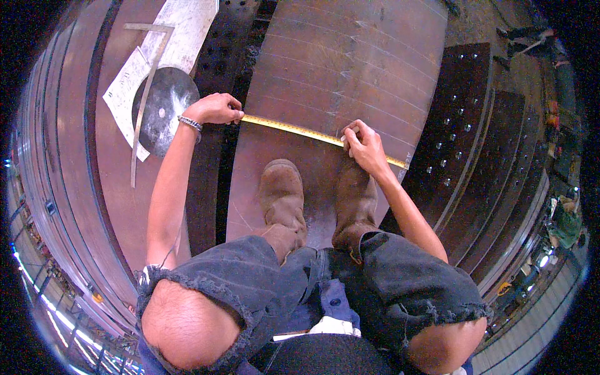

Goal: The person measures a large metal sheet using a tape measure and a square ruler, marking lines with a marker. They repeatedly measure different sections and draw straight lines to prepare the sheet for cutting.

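Note:
A yellow measuring tape lies stretched across a brown steel plate, slanting down to the right-hand edge. At the plate's left edge my left hand is closed on the tape's left end between thumb and fingers. My right hand rests at the tape right of its middle, its thumb and fingertips pinched together. Whatever may be between those fingertips is too small to make out. Thin pale lines cross the plate beyond the tape. My brown boots stand on the plate, just on the near side of the tape.
Left of the plate lie a metal square, a dark round disc and white sheet pieces. Dark steel plates with rows of bright holes are on the right. Another person shows at the far right.

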Available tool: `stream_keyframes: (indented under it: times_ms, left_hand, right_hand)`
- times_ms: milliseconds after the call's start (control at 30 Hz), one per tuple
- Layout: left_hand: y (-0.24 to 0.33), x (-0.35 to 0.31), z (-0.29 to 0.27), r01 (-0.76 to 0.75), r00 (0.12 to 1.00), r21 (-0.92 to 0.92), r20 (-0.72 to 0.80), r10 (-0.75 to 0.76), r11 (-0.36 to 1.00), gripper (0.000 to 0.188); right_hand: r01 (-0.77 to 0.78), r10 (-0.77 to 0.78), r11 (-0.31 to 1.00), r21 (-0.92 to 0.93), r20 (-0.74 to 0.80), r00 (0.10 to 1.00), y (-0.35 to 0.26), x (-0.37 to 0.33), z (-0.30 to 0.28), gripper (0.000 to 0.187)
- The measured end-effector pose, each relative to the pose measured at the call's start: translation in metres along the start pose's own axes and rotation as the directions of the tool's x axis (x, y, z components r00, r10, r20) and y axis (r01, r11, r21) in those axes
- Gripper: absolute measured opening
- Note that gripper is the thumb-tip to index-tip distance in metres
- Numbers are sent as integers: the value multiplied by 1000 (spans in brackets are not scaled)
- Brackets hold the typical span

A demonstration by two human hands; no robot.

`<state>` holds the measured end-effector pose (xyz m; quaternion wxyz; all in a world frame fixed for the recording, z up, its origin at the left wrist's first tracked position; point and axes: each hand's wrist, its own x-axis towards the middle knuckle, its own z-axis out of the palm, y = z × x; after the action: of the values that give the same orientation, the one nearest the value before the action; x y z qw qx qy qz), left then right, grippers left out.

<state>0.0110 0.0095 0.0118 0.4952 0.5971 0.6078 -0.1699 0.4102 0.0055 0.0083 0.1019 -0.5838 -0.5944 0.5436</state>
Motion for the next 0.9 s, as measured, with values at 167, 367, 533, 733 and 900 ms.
stream_keyframes:
  times_ms: [167,367,533,733,900]
  left_hand:
    - [-1,3,-1,-1,999,9,35,0,1000,34]
    - [0,4,-7,-27,997,12,73,26,1000,38]
    - [0,3,-6,-26,997,-2,68,26,1000,37]
    - [-2,4,-5,-4,996,-29,86,7,1000,36]
    - [5,3,-7,-1,996,9,86,0,1000,34]
  right_hand:
    - [13,-14,1000,15,11,1000,6,2,7,22]
    - [132,-134,989,-69,-23,991,5,5,15,21]
    - [77,-78,994,-74,-10,997,7,8,16,21]
    - [101,-102,993,-68,-11,995,5,8,16,21]
    - [131,-132,989,-69,-17,991,13,10,16,20]
